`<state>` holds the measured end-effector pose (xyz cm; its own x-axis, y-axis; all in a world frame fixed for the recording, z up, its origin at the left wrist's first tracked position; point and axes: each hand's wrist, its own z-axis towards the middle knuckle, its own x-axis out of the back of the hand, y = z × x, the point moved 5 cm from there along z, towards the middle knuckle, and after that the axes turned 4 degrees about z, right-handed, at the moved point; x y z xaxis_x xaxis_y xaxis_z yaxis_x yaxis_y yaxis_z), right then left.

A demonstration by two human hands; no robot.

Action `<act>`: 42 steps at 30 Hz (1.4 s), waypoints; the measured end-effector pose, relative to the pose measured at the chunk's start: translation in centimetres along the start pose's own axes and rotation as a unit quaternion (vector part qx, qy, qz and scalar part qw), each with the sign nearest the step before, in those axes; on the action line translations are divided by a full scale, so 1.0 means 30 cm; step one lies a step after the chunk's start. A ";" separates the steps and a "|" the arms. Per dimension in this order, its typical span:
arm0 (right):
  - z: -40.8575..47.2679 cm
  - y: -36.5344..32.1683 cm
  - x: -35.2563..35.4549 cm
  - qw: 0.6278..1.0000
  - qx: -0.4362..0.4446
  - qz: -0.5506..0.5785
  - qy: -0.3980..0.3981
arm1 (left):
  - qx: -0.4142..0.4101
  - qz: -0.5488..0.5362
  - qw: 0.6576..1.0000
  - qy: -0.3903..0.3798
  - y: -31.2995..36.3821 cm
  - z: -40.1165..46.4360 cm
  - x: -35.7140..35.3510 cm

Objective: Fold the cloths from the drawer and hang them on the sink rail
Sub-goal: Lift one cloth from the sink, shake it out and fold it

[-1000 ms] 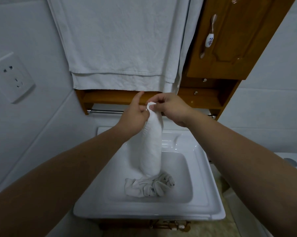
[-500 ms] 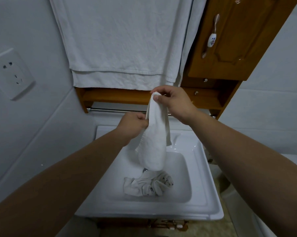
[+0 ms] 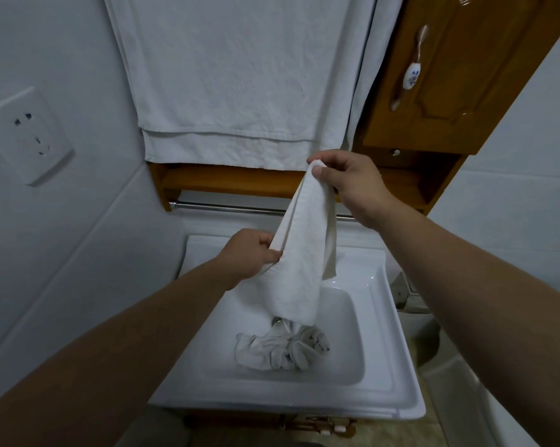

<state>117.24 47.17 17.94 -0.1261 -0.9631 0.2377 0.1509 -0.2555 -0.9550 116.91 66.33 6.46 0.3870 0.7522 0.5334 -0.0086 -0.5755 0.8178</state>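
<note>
A: Where does the white cloth (image 3: 299,253) lie relative to the two hands?

B: It hangs long-axis near vertical, leaning slightly left toward the bottom. Its top corner is in the right hand (image 3: 346,183); its left edge, lower down, is in the left hand (image 3: 251,251). The lower end dangles over the sink (image 3: 398,359), just above a crumpled cloth (image 3: 283,348) lying in the basin.

A: And the sink rail (image 3: 227,208)?

B: Behind the cloth and between the two hands in height (the right hand above it, the left below). The right hand looks nearer to it.

A: Fingers?

B: Right: thumb and forefinger pinched together on the top corner, the others curled behind. Left: thumb and fingers closed on the cloth's edge, pinching it; the fingertips are partly hidden by fabric.

A: Step in hand, as judged?

B: Probably opening the cloth out or finding an edge for the fold; hanging not yet done. A large white towel (image 3: 236,75) hangs on the wall above.
</note>
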 end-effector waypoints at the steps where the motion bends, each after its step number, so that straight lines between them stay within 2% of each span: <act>1: 0.000 0.000 0.002 1.000 -0.001 0.005 0.001 | -0.004 0.017 1.000 -0.004 -0.008 -0.001 -0.004; 6: 0.015 -0.007 0.014 1.000 -0.004 0.028 0.013 | 0.004 -0.017 1.000 -0.007 -0.052 -0.005 -0.011; 21: 0.027 -0.016 0.007 0.998 -0.001 0.044 0.036 | 0.047 0.002 0.999 0.004 -0.184 -0.018 -0.017; 30: 0.014 -0.054 -0.024 0.998 0.054 -0.021 0.028 | -0.005 -0.050 0.997 -0.057 -0.147 -0.048 -0.069; 36: 0.008 -0.064 -0.025 0.998 0.058 -0.001 0.027 | -0.028 -0.053 0.996 -0.070 -0.147 -0.047 -0.095; 42: 0.003 -0.074 0.019 0.998 0.050 0.027 0.038 | -0.008 0.022 0.997 0.075 -0.144 -0.028 -0.049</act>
<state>116.93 47.18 20.22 -0.1889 -0.9674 0.1685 0.2557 -0.2142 -0.9427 115.61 67.98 2.32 0.2445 0.7659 0.5946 -0.0389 -0.6050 0.7953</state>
